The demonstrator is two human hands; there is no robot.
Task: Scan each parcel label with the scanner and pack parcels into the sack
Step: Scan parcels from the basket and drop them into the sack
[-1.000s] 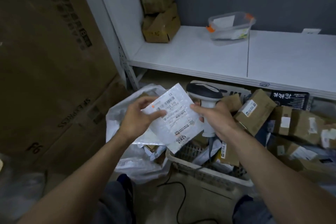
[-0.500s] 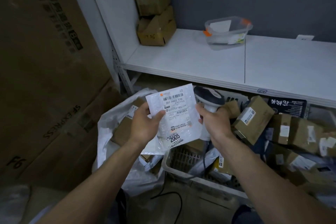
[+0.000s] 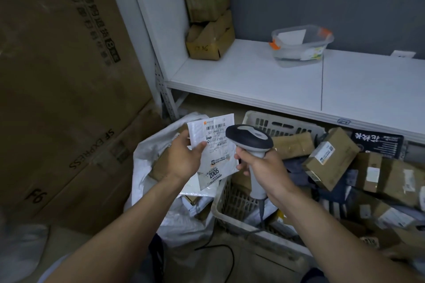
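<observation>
While the left hand (image 3: 184, 156) pinches the left edge of a flat white parcel (image 3: 217, 163), thumb across its printed face, the right hand (image 3: 264, 167) wraps its fingers round the grey handle of the scanner (image 3: 249, 136). Hands apart, the parcel between them. Parcel held upright, label toward the camera: barcode near the top, "2005" in bold near the bottom. Scanner's dark head sits in front of the parcel's upper right edge, aimed left across the label; cannot tell whether it touches the paper. Cord (image 3: 261, 209) drops from the handle's base toward the basket.

Below the left hand: white sack (image 3: 147, 151) on the floor, mouth open, brown and white packages visible inside. Just right of it, a pale slotted basket (image 3: 279, 123) with more packages in it. Farther right, a heap of cardboard boxes (image 3: 331, 158) with white labels, spilling over the basket's right side. A black packet (image 3: 377, 145) with white characters lies at the heap's far edge.

Above and beyond: white shelf (image 3: 241, 80). On it, far left, two worn brown boxes (image 3: 209, 39) stacked; to the right, a clear plastic tub (image 3: 301, 48) with orange clips, papers inside. Tall cardboard cartons (image 3: 57, 87) fill the left side, one marked "SF EXPRESS". Dark cable (image 3: 220, 249) on the near floor.
</observation>
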